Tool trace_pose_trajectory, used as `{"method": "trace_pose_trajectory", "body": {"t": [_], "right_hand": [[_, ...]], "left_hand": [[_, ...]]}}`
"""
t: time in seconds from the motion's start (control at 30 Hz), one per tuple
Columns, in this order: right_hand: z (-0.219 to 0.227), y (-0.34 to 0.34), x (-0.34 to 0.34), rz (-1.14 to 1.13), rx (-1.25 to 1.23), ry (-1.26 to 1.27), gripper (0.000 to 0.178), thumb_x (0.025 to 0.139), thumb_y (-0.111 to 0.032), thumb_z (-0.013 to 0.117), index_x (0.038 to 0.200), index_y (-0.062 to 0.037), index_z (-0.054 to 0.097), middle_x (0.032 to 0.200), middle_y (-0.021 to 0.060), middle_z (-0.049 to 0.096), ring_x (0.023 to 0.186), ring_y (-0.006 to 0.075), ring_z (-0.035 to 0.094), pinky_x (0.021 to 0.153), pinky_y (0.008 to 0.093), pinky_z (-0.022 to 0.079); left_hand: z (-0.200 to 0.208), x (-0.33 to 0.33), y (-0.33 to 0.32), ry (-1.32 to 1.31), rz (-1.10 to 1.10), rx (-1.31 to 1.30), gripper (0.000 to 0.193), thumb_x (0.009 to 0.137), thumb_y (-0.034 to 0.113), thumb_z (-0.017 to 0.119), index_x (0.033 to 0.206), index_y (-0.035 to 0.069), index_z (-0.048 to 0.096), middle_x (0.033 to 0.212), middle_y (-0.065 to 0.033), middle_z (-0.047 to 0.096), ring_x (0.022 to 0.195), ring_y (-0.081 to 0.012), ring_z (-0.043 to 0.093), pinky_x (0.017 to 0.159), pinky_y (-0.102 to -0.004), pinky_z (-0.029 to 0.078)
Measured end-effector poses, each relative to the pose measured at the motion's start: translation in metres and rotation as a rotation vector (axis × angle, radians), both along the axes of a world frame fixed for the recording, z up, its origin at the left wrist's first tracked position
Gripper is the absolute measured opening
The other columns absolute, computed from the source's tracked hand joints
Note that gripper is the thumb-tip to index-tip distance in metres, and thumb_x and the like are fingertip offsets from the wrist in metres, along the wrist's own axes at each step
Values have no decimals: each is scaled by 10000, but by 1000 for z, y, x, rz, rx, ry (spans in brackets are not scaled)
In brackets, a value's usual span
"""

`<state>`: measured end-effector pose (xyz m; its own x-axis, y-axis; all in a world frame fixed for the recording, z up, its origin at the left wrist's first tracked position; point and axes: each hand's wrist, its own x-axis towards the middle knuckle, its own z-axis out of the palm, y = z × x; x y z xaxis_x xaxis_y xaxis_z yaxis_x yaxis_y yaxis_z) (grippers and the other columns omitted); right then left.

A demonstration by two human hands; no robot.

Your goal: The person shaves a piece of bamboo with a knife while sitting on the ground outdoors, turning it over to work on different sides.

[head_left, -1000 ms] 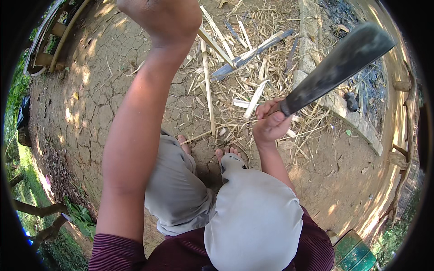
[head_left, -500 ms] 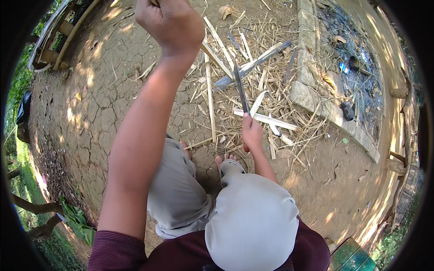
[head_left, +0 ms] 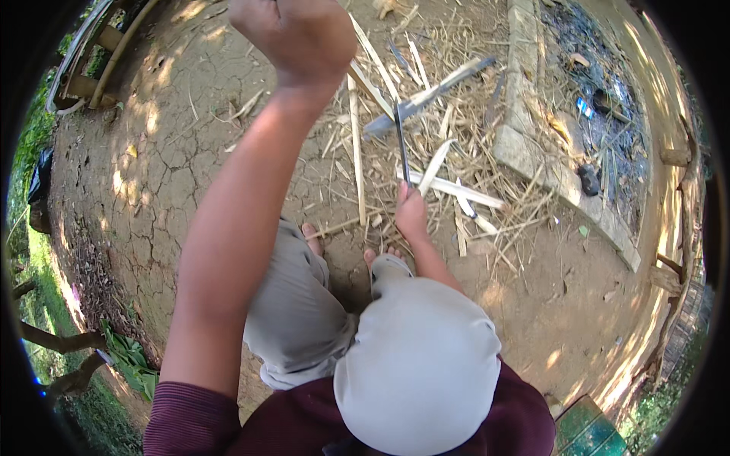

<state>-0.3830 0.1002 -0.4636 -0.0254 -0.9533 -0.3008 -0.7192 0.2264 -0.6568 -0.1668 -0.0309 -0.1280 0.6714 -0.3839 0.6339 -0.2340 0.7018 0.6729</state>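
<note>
My left hand (head_left: 300, 38) is raised at the upper part of the view, closed in a fist around a pale wooden strip (head_left: 371, 91). The strip slants down from behind the wrist toward the knife. In my right hand (head_left: 412, 215), low between the knees and the litter, is a long knife, its dark blade (head_left: 402, 144) pointing away from me. The blade's upper part meets the strip's lower end, above a long grey flat bar (head_left: 433, 95) that lies slantwise on the ground; whether it touches the bar I cannot tell.
Split strips and shavings (head_left: 471, 152) cover the ground ahead. A smaller knife with a pale blade (head_left: 464, 202) lies right of my right hand. Beyond a low block edging (head_left: 532, 156) is an ashy patch (head_left: 604, 114). My bare feet (head_left: 384, 254) are close to the litter.
My right hand has shifted slightly left and up, and the knife has turned so that its blade looks narrower. My left hand has moved a little to the right.
</note>
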Motion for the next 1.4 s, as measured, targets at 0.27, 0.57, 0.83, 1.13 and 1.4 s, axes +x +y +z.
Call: {"method": "trace_pose_trajectory", "body": {"t": [0.27,0.57,0.83,1.13,1.4], "right_hand": [[93,-28,5,-27,-154,-91,505,1052,-420,495,864,22,650,662,188,646,576,384,620,605,471,476],[5,-5,-18,32,90,55,487,1037,-420,502,899,29,629,776,263,684,768,492,664,706,581,505],[4,-8,-12,1,100,-80,590,1036,-485,473,806,31,643,748,284,645,752,489,643,690,538,489],[22,-6,6,-14,23,-108,501,929,-410,650,1191,4,546,919,296,688,894,470,678,795,509,526],[20,-9,-9,38,-21,-183,507,964,-307,594,1358,-10,479,1014,289,691,962,495,657,832,542,508]], "left_hand": [[-7,14,-7,16,-35,54,259,974,150,486,739,69,412,514,10,356,400,-73,313,360,-263,257],[-19,26,-12,-781,851,145,175,824,-155,528,785,4,467,750,-98,438,633,-226,446,531,-383,295],[5,2,4,-10,-27,49,254,973,135,459,736,63,400,515,8,340,403,-74,292,356,-263,248],[6,7,-1,-113,-136,86,259,983,151,432,746,56,385,522,-1,321,414,-86,281,374,-261,253],[7,-4,-16,8,-95,40,288,988,151,435,723,52,382,523,-2,320,413,-96,296,377,-269,260]]}}
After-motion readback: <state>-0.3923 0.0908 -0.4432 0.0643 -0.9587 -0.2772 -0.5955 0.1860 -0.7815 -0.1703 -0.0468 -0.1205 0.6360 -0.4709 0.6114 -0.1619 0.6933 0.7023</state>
